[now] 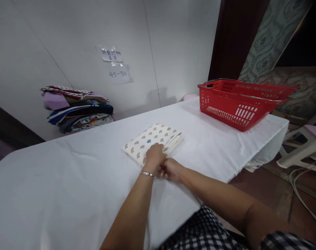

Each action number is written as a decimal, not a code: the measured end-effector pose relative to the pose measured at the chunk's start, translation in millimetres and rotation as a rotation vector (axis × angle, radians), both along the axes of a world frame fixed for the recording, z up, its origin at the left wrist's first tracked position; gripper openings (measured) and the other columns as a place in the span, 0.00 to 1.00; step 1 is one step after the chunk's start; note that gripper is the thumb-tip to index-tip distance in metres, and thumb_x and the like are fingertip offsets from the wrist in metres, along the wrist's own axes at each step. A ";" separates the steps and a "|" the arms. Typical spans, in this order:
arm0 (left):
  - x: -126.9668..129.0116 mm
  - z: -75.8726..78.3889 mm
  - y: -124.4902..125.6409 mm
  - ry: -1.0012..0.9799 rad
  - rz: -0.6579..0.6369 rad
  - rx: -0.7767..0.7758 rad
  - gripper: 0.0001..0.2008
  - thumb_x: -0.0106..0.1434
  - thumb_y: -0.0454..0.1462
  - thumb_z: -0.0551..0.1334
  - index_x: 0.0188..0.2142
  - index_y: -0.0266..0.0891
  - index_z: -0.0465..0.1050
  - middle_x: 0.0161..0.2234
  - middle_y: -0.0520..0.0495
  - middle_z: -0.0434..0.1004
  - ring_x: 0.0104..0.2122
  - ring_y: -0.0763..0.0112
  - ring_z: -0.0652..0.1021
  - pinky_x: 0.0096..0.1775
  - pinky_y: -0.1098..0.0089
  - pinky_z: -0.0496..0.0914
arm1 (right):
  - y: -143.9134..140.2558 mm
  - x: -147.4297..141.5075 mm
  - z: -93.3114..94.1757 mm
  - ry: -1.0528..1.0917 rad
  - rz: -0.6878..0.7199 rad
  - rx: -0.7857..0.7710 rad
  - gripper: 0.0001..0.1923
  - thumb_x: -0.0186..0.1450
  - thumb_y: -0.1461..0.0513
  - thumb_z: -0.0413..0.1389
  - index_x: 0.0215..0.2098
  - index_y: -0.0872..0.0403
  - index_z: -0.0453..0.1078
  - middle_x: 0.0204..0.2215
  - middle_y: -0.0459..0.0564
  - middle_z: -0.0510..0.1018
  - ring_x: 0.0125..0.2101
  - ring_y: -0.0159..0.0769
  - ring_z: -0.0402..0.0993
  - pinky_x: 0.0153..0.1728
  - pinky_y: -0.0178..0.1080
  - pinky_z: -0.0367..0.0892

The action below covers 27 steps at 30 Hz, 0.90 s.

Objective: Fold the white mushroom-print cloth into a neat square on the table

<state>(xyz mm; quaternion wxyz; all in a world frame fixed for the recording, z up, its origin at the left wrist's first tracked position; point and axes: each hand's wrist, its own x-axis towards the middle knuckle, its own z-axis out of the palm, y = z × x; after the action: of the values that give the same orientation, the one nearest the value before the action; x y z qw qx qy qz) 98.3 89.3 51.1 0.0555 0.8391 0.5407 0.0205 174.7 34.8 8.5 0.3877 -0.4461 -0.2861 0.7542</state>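
A cream folded cloth (pixel 141 141), printed with grey mushroom shapes and a few coloured ones, lies flat on the white-covered table (pixel 77 187). Its layered edges show on the right side. My left hand (pixel 155 157), with a silver bracelet at the wrist, is closed on the cloth's near right corner. Just below and to the right, my right hand (pixel 172 169) has its fingers curled at the same corner, close against the left hand. Its fingertips are partly hidden, and the exact grip there is hard to see.
At the back right of the table stands a red plastic basket (pixel 225 104) with metal handles. A pile of folded cloths (pixel 78 109) sits at the back left by the wall. Paper signs (pixel 118 74) are taped above. A white stool (pixel 301 149) stands right of the table.
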 end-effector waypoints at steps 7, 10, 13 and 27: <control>0.7 -5.7 -2.6 0.029 -0.013 0.008 0.15 0.56 0.34 0.58 0.45 0.40 0.69 0.45 0.42 0.68 0.47 0.60 0.70 0.42 0.66 0.67 | -15.5 -8.1 -4.8 0.153 -0.003 -0.032 0.06 0.50 0.70 0.48 0.22 0.59 0.66 0.15 0.45 0.71 0.12 0.24 0.63 0.10 0.27 0.46; -0.8 -6.2 -5.9 0.051 -0.041 0.037 0.15 0.55 0.31 0.57 0.44 0.39 0.68 0.46 0.41 0.67 0.48 0.59 0.68 0.42 0.64 0.67 | -17.8 -10.2 -5.9 0.112 -0.003 -0.032 0.05 0.49 0.70 0.49 0.21 0.59 0.66 0.12 0.44 0.69 0.10 0.23 0.61 0.10 0.27 0.47; -4.7 -4.9 -8.4 0.058 -0.082 0.036 0.16 0.55 0.30 0.56 0.44 0.38 0.68 0.47 0.40 0.67 0.47 0.58 0.68 0.42 0.63 0.67 | -18.3 -11.1 -7.4 0.073 0.041 -0.014 0.05 0.49 0.70 0.49 0.19 0.59 0.66 0.10 0.44 0.67 0.10 0.24 0.61 0.10 0.28 0.48; -22.6 -20.3 -13.1 -0.049 -0.070 0.053 0.33 0.55 0.30 0.57 0.61 0.37 0.54 0.55 0.40 0.66 0.52 0.60 0.67 0.52 0.63 0.63 | -39.5 -4.8 -6.4 0.057 0.096 0.146 0.08 0.55 0.63 0.57 0.33 0.56 0.65 0.18 0.41 0.73 0.14 0.26 0.67 0.13 0.28 0.55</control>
<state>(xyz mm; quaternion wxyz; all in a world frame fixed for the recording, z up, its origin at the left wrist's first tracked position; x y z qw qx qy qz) 75.7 76.2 30.7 0.0472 0.8580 0.5086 0.0533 169.8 -4.7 2.1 0.3907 -0.3806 -0.3503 0.7615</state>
